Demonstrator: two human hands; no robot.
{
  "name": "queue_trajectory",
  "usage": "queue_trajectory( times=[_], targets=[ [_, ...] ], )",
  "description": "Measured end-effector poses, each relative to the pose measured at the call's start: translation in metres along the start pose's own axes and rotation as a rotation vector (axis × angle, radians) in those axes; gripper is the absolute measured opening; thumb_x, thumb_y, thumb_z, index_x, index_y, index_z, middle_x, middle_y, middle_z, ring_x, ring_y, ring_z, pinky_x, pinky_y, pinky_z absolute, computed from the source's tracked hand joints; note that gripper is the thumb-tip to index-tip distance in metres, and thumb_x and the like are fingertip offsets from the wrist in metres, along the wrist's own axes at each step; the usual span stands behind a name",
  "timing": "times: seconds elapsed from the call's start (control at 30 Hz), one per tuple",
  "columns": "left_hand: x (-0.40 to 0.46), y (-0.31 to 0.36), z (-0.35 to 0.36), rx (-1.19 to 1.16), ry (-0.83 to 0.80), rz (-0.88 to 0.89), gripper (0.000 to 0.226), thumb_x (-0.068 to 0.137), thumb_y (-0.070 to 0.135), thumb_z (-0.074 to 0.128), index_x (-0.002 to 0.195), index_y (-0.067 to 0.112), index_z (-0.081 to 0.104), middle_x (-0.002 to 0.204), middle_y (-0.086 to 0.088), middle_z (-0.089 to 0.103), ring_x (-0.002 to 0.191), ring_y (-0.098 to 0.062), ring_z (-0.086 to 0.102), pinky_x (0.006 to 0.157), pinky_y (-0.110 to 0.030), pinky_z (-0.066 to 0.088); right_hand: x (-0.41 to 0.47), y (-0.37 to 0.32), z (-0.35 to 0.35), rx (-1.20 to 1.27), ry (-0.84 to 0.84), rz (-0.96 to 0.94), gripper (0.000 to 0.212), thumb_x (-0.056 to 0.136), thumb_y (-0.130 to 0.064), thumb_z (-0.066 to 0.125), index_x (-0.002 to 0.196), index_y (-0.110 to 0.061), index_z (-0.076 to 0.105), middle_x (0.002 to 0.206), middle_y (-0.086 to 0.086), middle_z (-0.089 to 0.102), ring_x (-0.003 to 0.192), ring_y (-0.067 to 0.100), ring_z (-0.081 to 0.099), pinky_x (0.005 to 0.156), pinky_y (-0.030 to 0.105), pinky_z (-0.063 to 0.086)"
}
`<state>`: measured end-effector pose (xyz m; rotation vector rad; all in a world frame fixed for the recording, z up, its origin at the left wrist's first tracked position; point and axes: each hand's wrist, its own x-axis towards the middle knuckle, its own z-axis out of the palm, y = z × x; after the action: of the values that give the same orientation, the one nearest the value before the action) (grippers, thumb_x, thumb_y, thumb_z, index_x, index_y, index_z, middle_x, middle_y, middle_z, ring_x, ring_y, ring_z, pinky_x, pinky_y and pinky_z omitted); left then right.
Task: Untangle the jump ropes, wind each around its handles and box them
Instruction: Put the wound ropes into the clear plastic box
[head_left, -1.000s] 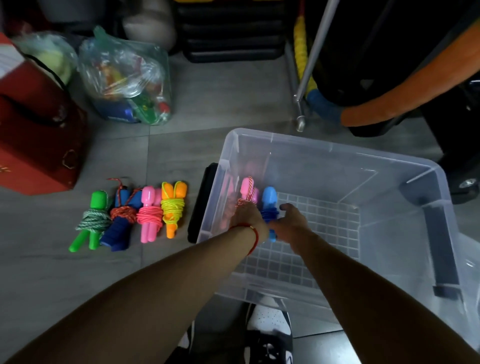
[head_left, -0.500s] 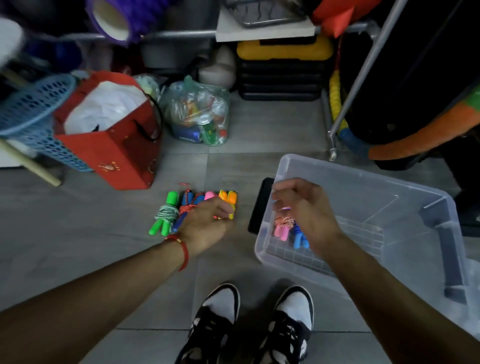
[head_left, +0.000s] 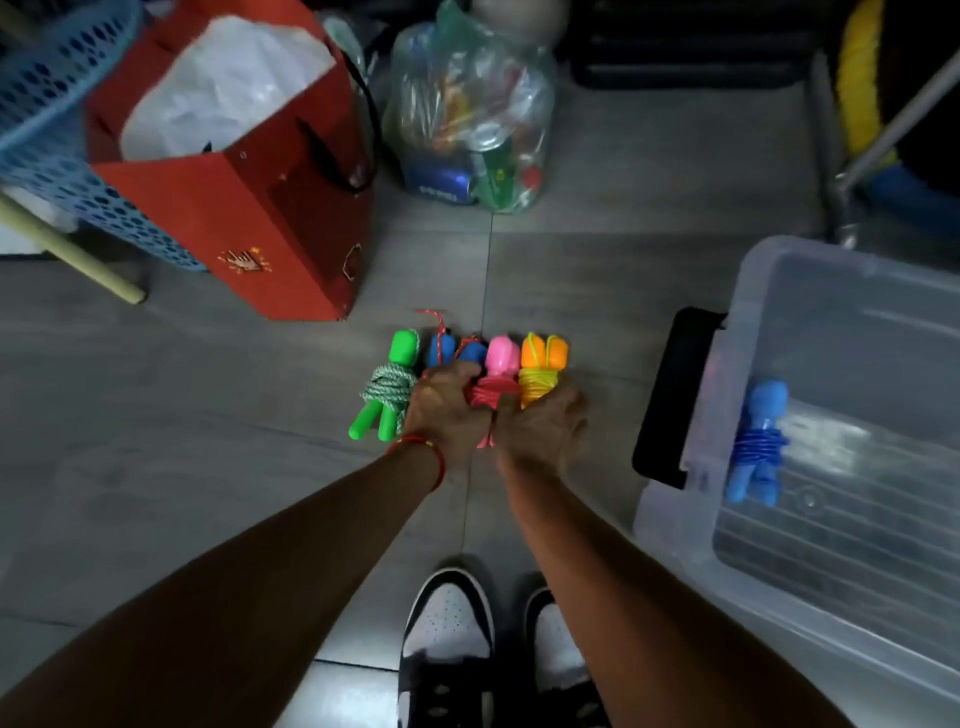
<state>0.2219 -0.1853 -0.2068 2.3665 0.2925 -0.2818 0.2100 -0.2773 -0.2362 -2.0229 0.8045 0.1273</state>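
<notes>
Since earlier frame: right hand (head_left: 540, 431) has left the clear box (head_left: 779, 291) and joined the left hand (head_left: 447, 410) at the floor row.
Head view, hands: left hand curls over the dark-blue bundle (head_left: 457, 351); right hand rests on the low ends of the pink bundle (head_left: 498, 376) and orange bundle (head_left: 543, 366), grasp unclear.
Head view, risk: lifting several together could slip one out or loosen its winding, likely the red cord tail.
Head view, count: four bundles on the floor, including the green bundle (head_left: 389, 392); one light-blue bundle (head_left: 758, 441) visible in the box.
</notes>
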Motion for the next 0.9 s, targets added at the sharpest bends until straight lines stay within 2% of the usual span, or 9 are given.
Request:
queue_trajectory(
  times=[0.1,0.23,0.4,0.5,0.63,0.7,0.77,0.83,0.9],
  targets=[
    [0.019,-0.008,0.007,0.146,0.112,0.034,0.06,0.069,0.059,0.064,0.118,0.024,0.066,0.124,-0.009,0.061,0.115,-0.033,0.057,0.1,-0.043,0.047,0.021,0.01,0.02,0.011,0.044,-0.021,0.08,0.084,-0.033,0.069,0.152,-0.009,0.032,0.139,0.019,0.05,0.127,0.039,0.047,0.106,0.042,0.03],
    [0.032,-0.011,0.01,0.463,0.056,0.008,0.07,0.065,0.077,0.049,0.118,0.033,0.066,0.136,-0.007,0.046,0.129,-0.034,0.038,0.105,-0.045,0.037,0.04,0.02,0.028,-0.076,0.079,-0.032,0.078,0.085,-0.044,0.067,0.148,-0.01,0.037,0.125,0.02,0.056,0.116,0.041,0.053,0.095,0.043,0.039],
    [0.03,-0.013,0.038,0.641,-0.002,0.014,0.078,0.079,0.08,0.051,0.135,0.026,0.056,0.164,-0.011,0.014,0.151,-0.035,0.005,0.119,-0.058,0.011,0.047,0.03,0.019,-0.022,-0.006,-0.089,0.055,0.082,-0.046,0.058,0.13,-0.021,0.063,0.139,0.012,0.06,0.115,0.037,0.062,0.094,0.045,0.05],
    [0.036,-0.019,0.039,0.566,-0.031,0.085,0.077,0.076,0.073,0.061,0.135,0.022,0.058,0.163,-0.012,0.018,0.153,-0.033,-0.001,0.122,-0.055,0.004,0.042,0.033,0.011,0.248,-0.06,0.039,0.048,0.074,-0.032,0.07,0.117,-0.012,0.063,0.125,0.013,0.069,0.11,0.038,0.067,0.088,0.049,0.055],
    [0.019,-0.027,0.025,0.328,-0.019,0.25,0.076,0.071,0.069,0.047,0.11,0.008,0.071,0.149,-0.021,0.043,0.15,-0.04,0.014,0.124,-0.043,0.006,0.021,0.032,0.009,0.757,-0.146,0.106,0.058,0.073,-0.021,0.072,0.127,-0.016,0.054,0.135,0.016,0.063,0.113,0.045,0.064,0.092,0.063,0.051],
    [0.001,-0.026,0.01,0.168,0.037,0.291,0.067,0.071,0.06,0.056,0.102,0.002,0.072,0.136,-0.022,0.054,0.143,-0.041,0.031,0.122,-0.042,0.018,0.002,0.027,0.003,0.78,-0.178,0.075,0.059,0.073,-0.03,0.073,0.127,-0.021,0.05,0.129,0.009,0.063,0.092,0.034,0.066,0.081,0.055,0.053],
    [-0.022,-0.024,-0.013,-0.001,0.057,0.287,0.055,0.073,0.049,0.068,0.106,0.005,0.069,0.116,-0.009,0.064,0.121,-0.024,0.056,0.11,-0.032,0.038,-0.024,0.016,-0.013,0.821,-0.229,0.085,0.063,0.075,-0.025,0.071,0.128,-0.004,0.043,0.107,0.015,0.058,0.068,0.018,0.054,0.068,0.041,0.05],
    [-0.048,-0.016,-0.039,-0.218,0.043,0.201,0.048,0.072,0.034,0.079,0.112,0.016,0.062,0.101,0.005,0.065,0.092,-0.004,0.063,0.088,-0.017,0.049,-0.053,-0.005,-0.038,0.819,-0.353,0.071,0.047,0.079,-0.016,0.066,0.117,0.004,0.045,0.082,0.02,0.058,0.051,0.02,0.05,0.053,0.035,0.048],
    [-0.072,-0.008,-0.061,-0.449,-0.001,0.107,0.05,0.075,0.019,0.084,0.118,0.014,0.06,0.104,-0.003,0.068,0.087,-0.012,0.064,0.081,-0.022,0.055,-0.077,-0.022,-0.064,0.73,-0.484,0.017,0.02,0.084,-0.006,0.067,0.096,0.001,0.053,0.074,0.024,0.058,0.055,0.031,0.055,0.051,0.045,0.052]
  ],
)
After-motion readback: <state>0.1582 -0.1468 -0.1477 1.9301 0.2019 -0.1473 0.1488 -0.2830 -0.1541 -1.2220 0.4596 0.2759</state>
